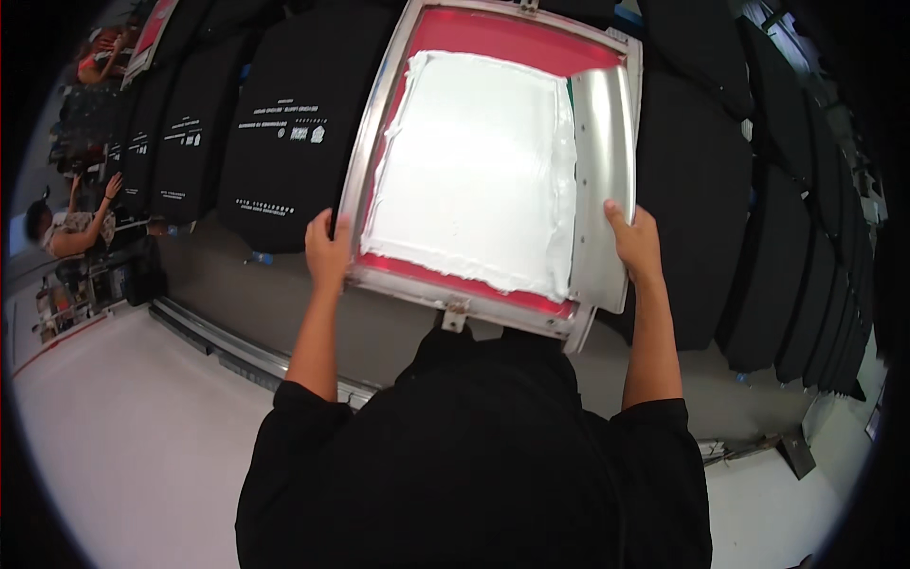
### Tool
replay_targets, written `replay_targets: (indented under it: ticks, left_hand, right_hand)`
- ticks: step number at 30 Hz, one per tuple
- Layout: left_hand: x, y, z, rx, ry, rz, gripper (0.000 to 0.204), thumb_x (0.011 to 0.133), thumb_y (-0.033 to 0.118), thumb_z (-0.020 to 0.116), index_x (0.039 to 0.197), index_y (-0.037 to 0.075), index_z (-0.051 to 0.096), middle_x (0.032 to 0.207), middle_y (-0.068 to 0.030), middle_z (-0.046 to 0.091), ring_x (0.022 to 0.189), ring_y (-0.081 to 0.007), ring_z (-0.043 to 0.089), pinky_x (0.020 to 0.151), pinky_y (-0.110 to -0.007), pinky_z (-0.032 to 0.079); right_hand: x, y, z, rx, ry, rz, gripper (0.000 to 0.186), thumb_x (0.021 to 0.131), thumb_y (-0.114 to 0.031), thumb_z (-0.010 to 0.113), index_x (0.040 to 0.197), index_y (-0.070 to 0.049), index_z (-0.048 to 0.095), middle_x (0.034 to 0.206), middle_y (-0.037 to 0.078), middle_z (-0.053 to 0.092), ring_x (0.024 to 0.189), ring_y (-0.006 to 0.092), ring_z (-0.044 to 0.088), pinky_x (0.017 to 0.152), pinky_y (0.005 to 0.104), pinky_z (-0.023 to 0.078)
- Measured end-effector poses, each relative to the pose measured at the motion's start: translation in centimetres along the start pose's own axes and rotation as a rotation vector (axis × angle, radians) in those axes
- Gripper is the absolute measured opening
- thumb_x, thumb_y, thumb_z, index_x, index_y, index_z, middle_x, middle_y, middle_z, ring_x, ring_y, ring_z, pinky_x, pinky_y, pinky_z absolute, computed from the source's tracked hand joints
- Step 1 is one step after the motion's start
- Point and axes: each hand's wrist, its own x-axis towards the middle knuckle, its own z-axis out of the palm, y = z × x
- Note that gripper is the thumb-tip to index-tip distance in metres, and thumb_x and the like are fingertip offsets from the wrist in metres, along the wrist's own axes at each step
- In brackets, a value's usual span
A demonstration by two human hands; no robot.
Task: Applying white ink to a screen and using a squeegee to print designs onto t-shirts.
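A screen printing frame (356, 180) with a pale metal rim is held in front of my body, slightly tilted. Its pink-red mesh (493, 34) carries a broad layer of thick white ink (474, 171). Along the right side of the frame rests a long metal squeegee (597, 190), its lower end by the near right corner. My left hand (328, 251) is closed round the frame's left rim. On the opposite side my right hand (639, 245) is closed at the edge, thumb over the squeegee; its other fingers are mostly hidden behind.
Black garments lie on boards in a row, with white-printed ones (284, 142) on the left and dark ones (687, 209) on the right. A metal rail (227, 346) runs along the floor. Another person (76, 228) stands at the far left, hands raised.
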Motion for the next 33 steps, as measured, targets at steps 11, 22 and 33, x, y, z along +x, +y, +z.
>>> replay_targets:
  ticks: [11, 22, 33]
  left_hand:
    - [-7.6, 3.2, 0.3, 0.142, -0.112, -0.373, 0.064, 0.095, 0.059, 0.063, 0.082, -0.004, 0.064, 0.067, -0.0194, 0.059, 0.062, -0.0301, 0.056, 0.064, -0.045, 0.046]
    - [-1.7, 0.6, 8.8, -0.098, -0.394, -0.119, 0.054, 0.096, 0.049, 0.068, 0.093, -0.005, 0.068, 0.066, -0.0105, 0.059, 0.063, -0.0142, 0.049, 0.061, -0.036, 0.044]
    - [-5.8, -0.2, 8.1, -0.096, -0.382, -0.292, 0.05, 0.094, 0.046, 0.072, 0.098, -0.004, 0.072, 0.08, -0.0139, 0.072, 0.073, -0.0166, 0.065, 0.071, -0.035, 0.053]
  right_hand:
    - [2.8, 8.5, -5.1, 0.558, -0.191, 0.215, 0.046, 0.102, -0.036, 0.063, 0.121, 0.005, 0.063, 0.101, 0.013, 0.072, 0.086, 0.018, 0.069, 0.08, 0.0331, 0.057]
    - [-1.9, 11.5, -3.8, 0.545, 0.185, 0.315, 0.049, 0.098, -0.039, 0.067, 0.121, 0.004, 0.062, 0.102, 0.013, 0.072, 0.085, 0.0199, 0.071, 0.076, 0.0347, 0.058]
    - [1.5, 14.0, -2.3, 0.572, 0.09, 0.303, 0.05, 0.097, -0.038, 0.07, 0.122, 0.005, 0.063, 0.104, 0.015, 0.072, 0.088, 0.0212, 0.071, 0.078, 0.0351, 0.058]
